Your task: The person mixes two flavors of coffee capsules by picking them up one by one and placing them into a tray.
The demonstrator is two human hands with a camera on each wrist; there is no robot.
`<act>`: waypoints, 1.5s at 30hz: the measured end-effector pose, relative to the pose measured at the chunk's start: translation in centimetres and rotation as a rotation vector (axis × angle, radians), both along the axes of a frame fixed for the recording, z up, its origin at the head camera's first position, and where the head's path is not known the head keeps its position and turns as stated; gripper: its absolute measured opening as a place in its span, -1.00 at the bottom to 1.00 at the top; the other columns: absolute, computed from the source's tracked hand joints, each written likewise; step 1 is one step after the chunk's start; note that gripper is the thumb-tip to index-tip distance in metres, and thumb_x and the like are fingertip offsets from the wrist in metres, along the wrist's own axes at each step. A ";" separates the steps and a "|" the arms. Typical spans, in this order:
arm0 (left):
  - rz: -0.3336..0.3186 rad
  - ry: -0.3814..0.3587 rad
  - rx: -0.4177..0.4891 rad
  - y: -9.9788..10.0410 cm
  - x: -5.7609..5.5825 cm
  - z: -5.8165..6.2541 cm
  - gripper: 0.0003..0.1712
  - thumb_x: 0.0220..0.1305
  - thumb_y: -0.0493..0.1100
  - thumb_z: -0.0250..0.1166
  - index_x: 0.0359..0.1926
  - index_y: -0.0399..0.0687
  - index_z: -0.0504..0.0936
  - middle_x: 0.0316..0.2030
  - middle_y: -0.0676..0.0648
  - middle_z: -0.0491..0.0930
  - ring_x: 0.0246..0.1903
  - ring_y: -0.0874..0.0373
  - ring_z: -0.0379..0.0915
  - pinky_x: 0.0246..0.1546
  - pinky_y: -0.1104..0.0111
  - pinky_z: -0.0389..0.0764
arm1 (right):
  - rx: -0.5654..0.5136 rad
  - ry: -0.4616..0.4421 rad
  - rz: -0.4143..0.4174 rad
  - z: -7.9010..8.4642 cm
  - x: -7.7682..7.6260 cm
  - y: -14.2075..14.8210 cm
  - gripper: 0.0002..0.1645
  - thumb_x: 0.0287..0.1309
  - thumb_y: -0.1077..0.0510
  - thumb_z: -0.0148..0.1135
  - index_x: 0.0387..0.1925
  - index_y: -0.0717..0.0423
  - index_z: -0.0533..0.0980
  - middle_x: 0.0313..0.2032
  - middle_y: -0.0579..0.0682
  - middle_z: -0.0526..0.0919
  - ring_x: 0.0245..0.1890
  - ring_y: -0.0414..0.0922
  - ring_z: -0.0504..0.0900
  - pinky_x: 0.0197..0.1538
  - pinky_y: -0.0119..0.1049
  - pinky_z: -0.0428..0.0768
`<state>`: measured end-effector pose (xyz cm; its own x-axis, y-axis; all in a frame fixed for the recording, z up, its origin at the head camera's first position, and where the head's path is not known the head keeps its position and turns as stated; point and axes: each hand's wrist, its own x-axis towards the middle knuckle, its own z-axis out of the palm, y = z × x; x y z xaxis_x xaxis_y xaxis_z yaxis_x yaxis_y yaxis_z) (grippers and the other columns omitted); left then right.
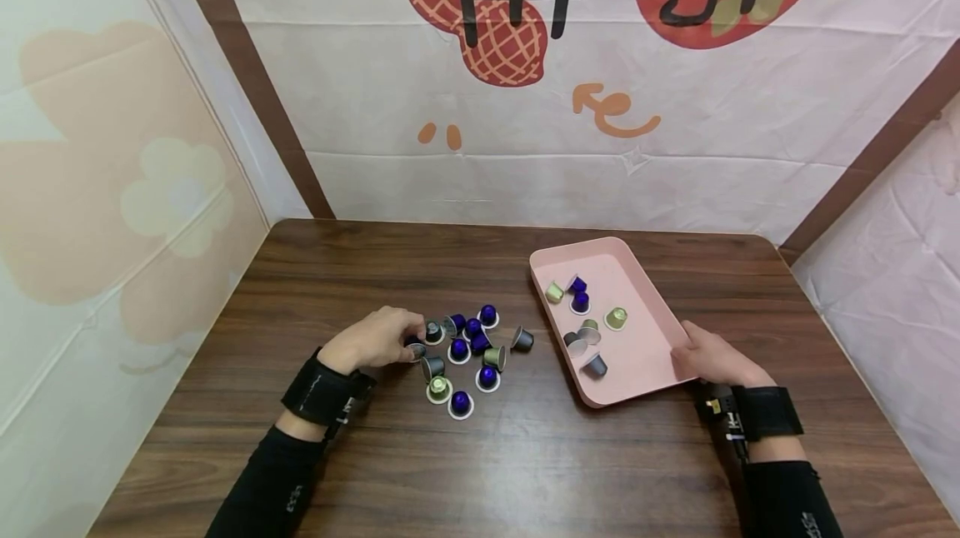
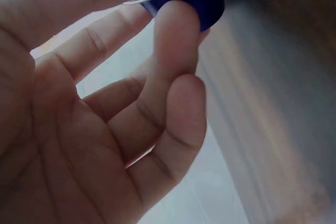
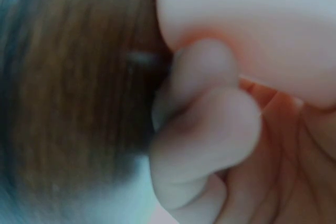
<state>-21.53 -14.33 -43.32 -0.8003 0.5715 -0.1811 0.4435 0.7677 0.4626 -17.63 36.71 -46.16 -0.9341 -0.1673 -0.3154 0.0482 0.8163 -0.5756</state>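
My left hand [image 1: 377, 340] is at the left side of a cluster of coffee capsules [image 1: 459, 350]. In the left wrist view, thumb and fingers pinch a dark blue coffee capsule [image 2: 202, 1] with a pale rim; its upper part is cut off. My right hand [image 1: 716, 357] grips the right edge of a pink tray [image 1: 630, 355]. Curled fingers [image 3: 210, 124] press against the tray's wall [image 3: 252, 35] in the right wrist view. Inside the tray lie several capsules, among them a blue capsule [image 1: 580, 302], a green capsule [image 1: 616, 319] and a grey capsule [image 1: 596, 366].
The loose capsules on the wooden table [image 1: 525, 463] are blue, grey and green, some upright on their rims, others on their sides. One grey capsule [image 1: 522, 340] lies between cluster and tray. A printed cloth [image 1: 360, 88] hangs behind the table.
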 end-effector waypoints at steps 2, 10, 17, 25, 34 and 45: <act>0.011 0.021 0.020 0.1 -0.1 0.4 -0.77 0.06 -0.33 0.40 -0.26 -0.05 0.57 -0.44 0.05 0.46 -0.53 0.20 0.32 -0.47 0.33 0.39 | -0.001 -0.002 -0.001 0.0 0.0 0.0 -0.35 0.31 0.18 -0.03 0.27 0.50 0.07 -0.08 0.32 0.49 -0.37 -0.02 0.49 -0.40 -0.20 0.46; -0.062 0.145 0.063 2.5 -1.0 2.5 -0.74 0.13 -0.27 0.36 -0.11 -0.06 0.64 -0.26 -0.02 0.51 -0.42 0.21 0.36 -0.41 0.34 0.42 | 0.007 -0.007 -0.006 0.2 0.1 0.1 -0.32 0.32 0.17 -0.03 0.28 0.54 0.03 -0.05 0.38 0.46 -0.36 0.00 0.49 -0.41 -0.20 0.45; -0.159 0.186 0.028 6.5 -2.7 4.5 -0.74 0.17 -0.23 0.33 -0.08 -0.02 0.64 -0.17 -0.04 0.53 -0.39 0.22 0.39 -0.37 0.35 0.44 | 0.004 -0.022 -0.022 0.1 0.3 0.1 -0.30 0.32 0.19 -0.04 0.29 0.56 -0.01 -0.19 0.29 0.49 -0.52 -0.05 0.47 -0.47 -0.19 0.45; -0.282 0.229 0.032 12.2 -4.4 6.1 -0.78 0.24 -0.20 0.26 -0.08 0.01 0.66 -0.18 0.00 0.52 -0.31 0.19 0.36 -0.29 0.35 0.41 | -0.012 -0.010 -0.016 -0.2 0.1 0.4 -0.34 0.30 0.20 -0.03 0.28 0.52 0.04 -0.28 0.21 0.51 -0.58 -0.05 0.45 -0.51 -0.18 0.44; -0.302 0.202 0.047 18.5 -6.7 6.3 -0.80 0.26 -0.16 0.26 -0.09 0.02 0.65 -0.20 0.07 0.54 -0.26 0.22 0.41 -0.24 0.40 0.42 | -0.012 0.000 -0.011 -0.2 0.1 0.5 -0.36 0.29 0.20 -0.03 0.26 0.51 0.08 -0.28 0.21 0.52 -0.56 -0.06 0.46 -0.50 -0.19 0.45; -0.245 0.163 -0.028 22.8 -8.1 5.0 -0.75 0.29 -0.15 0.21 -0.02 0.00 0.63 -0.13 0.04 0.58 -0.18 0.22 0.43 -0.14 0.40 0.42 | -0.036 0.002 -0.033 -0.2 0.1 0.0 -0.43 0.29 0.19 -0.03 0.23 0.42 0.15 -0.42 0.09 0.48 -0.61 -0.06 0.44 -0.53 -0.18 0.44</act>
<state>-29.61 8.46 -38.36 -0.6592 0.7477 -0.0795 0.6839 0.6401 0.3501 -17.58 36.68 -46.40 -0.9398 -0.1477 -0.3081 0.0738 0.7928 -0.6050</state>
